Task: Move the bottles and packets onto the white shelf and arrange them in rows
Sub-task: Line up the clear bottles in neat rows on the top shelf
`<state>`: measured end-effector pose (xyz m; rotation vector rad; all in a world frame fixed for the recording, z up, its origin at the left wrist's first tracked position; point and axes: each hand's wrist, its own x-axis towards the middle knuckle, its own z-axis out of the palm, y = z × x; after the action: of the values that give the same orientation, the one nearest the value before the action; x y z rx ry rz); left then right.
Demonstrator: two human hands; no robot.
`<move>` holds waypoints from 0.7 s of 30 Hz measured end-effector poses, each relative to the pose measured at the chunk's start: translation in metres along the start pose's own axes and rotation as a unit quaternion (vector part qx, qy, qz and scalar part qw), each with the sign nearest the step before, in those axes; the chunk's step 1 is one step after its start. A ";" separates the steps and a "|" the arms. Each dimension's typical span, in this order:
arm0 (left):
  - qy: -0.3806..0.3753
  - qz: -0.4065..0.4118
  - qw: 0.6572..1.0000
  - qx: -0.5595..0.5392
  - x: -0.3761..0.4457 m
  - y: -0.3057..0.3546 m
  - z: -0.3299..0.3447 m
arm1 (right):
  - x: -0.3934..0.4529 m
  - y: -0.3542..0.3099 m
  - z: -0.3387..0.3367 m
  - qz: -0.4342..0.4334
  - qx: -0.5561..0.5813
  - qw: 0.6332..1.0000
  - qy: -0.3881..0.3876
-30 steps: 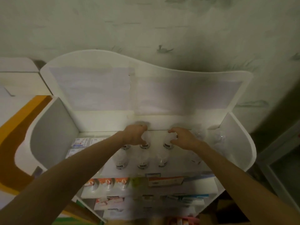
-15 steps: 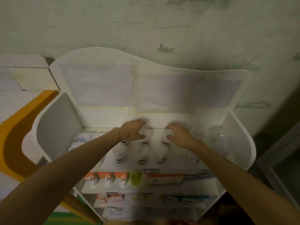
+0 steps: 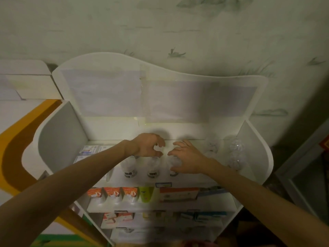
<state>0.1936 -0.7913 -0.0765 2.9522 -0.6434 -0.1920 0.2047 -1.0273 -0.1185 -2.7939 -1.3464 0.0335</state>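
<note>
The white shelf stands against the wall. On its top tier, small clear bottles with dark labels form rows; one front bottle and another stand below my hands. My left hand hovers curled in a C over the back row, and whether it grips a bottle is unclear. My right hand has spread fingers and thumb wrapped round a clear bottle. Flat packets lie at the tier's left end. More clear bottles stand at its right end.
The tier below holds orange packets, a green bottle and a flat box. Lower tiers carry more small boxes. Curved side walls close both ends of the top tier. An orange-striped wall is to the left.
Both hands have drawn slightly toward me from the back row. The right hand has come down round a front bottle, and the left hand's fingers have opened into a C.
</note>
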 end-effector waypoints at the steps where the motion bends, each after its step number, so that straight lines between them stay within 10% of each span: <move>1: -0.010 0.004 1.000 -0.004 -0.001 0.002 0.001 | -0.002 0.000 0.002 0.001 -0.003 1.000 0.004; 21: -0.080 0.057 0.995 0.021 0.000 0.011 0.018 | -0.026 -0.001 0.003 0.120 -0.063 0.988 0.072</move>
<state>0.1862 -0.8024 -0.0928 2.9508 -0.8438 -0.4112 0.1878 -1.0471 -0.1211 -2.9798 -1.0098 -0.2489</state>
